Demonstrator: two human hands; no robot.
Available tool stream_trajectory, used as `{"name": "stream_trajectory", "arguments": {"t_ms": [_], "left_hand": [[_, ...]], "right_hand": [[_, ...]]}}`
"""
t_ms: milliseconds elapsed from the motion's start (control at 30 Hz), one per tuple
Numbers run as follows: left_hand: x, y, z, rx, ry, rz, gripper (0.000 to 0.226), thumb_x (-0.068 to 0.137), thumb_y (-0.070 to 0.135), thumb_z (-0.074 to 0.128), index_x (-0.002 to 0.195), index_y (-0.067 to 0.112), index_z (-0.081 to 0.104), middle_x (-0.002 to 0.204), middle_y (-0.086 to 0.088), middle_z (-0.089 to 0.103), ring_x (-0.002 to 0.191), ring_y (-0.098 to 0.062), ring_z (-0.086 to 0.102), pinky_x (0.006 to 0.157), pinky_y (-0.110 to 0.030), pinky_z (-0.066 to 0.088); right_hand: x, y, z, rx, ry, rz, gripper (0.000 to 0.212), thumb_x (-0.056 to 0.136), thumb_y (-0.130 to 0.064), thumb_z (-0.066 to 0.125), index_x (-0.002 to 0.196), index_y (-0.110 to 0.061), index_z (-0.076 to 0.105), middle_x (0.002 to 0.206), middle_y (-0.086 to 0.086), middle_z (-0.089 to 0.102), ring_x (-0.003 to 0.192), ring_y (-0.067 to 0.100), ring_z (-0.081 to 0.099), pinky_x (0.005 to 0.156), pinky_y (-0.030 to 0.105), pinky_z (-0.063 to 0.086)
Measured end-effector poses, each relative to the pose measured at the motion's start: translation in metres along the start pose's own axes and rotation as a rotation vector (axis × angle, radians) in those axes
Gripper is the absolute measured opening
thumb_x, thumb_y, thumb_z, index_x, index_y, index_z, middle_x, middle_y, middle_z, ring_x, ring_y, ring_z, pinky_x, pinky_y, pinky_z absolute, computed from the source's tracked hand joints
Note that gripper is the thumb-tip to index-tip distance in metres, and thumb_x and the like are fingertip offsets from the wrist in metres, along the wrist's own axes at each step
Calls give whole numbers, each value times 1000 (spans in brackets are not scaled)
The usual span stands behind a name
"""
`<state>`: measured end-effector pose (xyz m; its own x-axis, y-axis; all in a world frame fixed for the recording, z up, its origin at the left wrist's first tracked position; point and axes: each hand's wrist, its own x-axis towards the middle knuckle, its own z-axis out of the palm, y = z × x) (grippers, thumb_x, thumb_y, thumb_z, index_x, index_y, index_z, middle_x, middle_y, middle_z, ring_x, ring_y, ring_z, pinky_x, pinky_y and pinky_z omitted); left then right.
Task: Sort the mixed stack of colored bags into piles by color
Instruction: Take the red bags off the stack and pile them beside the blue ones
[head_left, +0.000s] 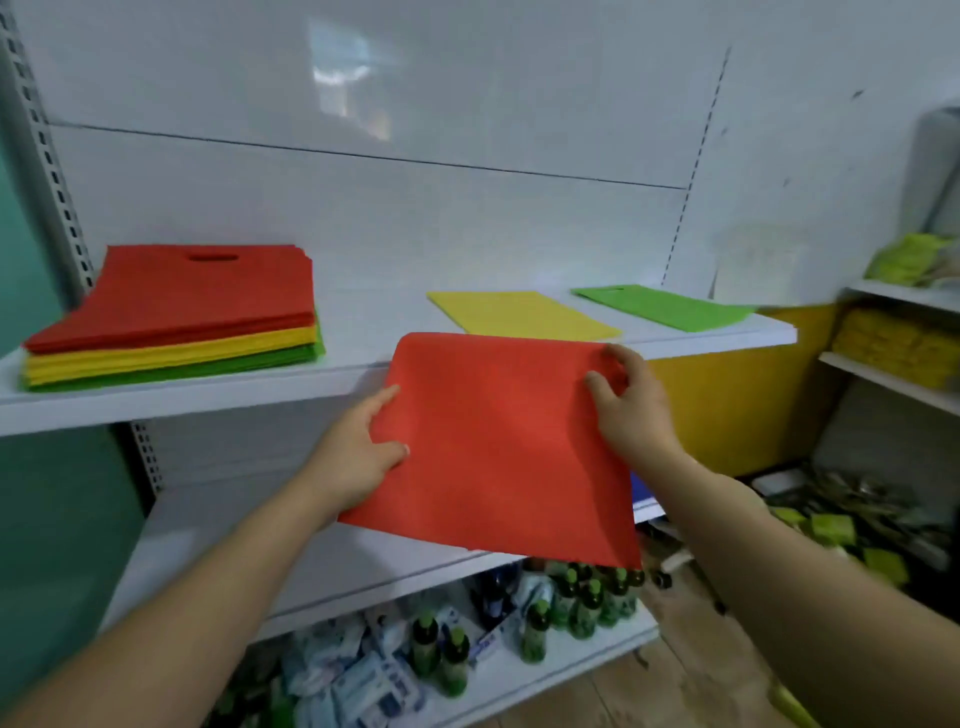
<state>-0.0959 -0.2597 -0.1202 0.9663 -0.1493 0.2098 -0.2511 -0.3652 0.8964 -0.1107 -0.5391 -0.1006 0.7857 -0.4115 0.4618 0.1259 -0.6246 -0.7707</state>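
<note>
Two bare forearms reach in from the bottom corners of the view, and both hands hold one red bag (509, 447) flat in the air, in front of the front edge of the upper shelf (358, 371). The left hand (358, 457) pinches the bag's left edge, with the thumb lying on top of the cloth and the forefinger stretched along the edge. The right hand (631, 405) grips the far right corner, its fingers curled over the cloth. The bag tilts, with its near right corner hanging lowest.

On the left end of the upper shelf lies the mixed stack (171, 317): red layers on top, yellow in the middle, green at the bottom. The topmost red one shows a cut-out handle slot. Farther right on the same shelf a single yellow bag (519, 314) lies flat, just beyond the held bag. A single green bag (665, 306) lies flat near the shelf's right end, apart from the yellow one.

Below, the bottom shelf (519, 675) carries green-capped bottles (587, 603) and white and blue packets (353, 670). At the right a side shelf (883, 379) holds yellow bundles (893, 348).
</note>
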Motion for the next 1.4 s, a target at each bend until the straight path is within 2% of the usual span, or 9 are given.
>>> {"name": "stream_trajectory", "arguments": {"t_ms": [67,167,300,467,567,800,1067,1233,1400], "left_hand": [[-17,-3,39,-14,-42,-51,70,83,-7,60,142,23,39,118,-3,56,76,-5,59,63,-15,50],[-45,-5,91,-12,-123,-146,69,86,-2,60,145,23,35,125,-2,50,81,-2,58,68,-23,51],[-76,-9,145,-11,-163,-215,66,86,-4,59,144,19,37,118,1,47,74,1,54,54,-10,46],[-85,-16,181,21,-207,-266,66,84,-3,61,144,17,39,130,-9,51,88,-15,57,71,-22,45],[-80,-24,189,29,-224,-287,67,84,-4,61,144,17,38,130,-9,51,81,-11,57,61,-19,45],[-37,-58,192,75,-172,-298,68,84,0,62,144,20,38,133,-5,49,98,-18,57,81,-27,45],[26,-100,191,42,-42,-318,65,86,-2,61,143,19,39,125,-1,52,95,-12,57,74,-15,44],[48,-131,199,80,14,-397,61,86,2,64,141,17,42,133,-4,49,108,-14,52,86,-21,40],[78,-162,219,224,80,-448,57,83,6,68,137,11,47,138,-9,45,119,-21,50,95,-22,35]], "right_hand": [[-14,31,-27,-55,-25,43,42,94,-26,57,135,-19,49,131,4,56,120,20,51,93,24,35],[-38,73,-63,-124,-58,103,44,94,-25,58,136,-15,49,136,5,54,124,21,49,98,25,34],[-63,116,-97,-192,-129,190,47,94,-25,56,138,-12,46,139,7,51,127,23,46,101,26,32],[-75,149,-113,-252,-182,257,47,95,-25,53,140,-14,44,136,8,52,122,25,49,97,28,36],[-70,162,-108,-285,-227,272,46,96,-27,52,140,-15,43,138,7,52,122,25,49,97,29,37],[-26,185,-57,-312,-300,278,46,97,-28,51,140,-16,42,139,6,50,125,25,47,99,31,37],[35,219,26,-171,-272,244,40,94,-26,55,132,-16,51,133,5,54,124,22,49,98,29,36],[62,244,69,-116,-387,238,42,91,-23,59,132,-16,51,132,7,54,122,22,49,97,27,36],[100,278,114,-73,-549,239,44,86,-7,54,130,-14,54,129,7,56,118,23,53,98,31,42]]}}
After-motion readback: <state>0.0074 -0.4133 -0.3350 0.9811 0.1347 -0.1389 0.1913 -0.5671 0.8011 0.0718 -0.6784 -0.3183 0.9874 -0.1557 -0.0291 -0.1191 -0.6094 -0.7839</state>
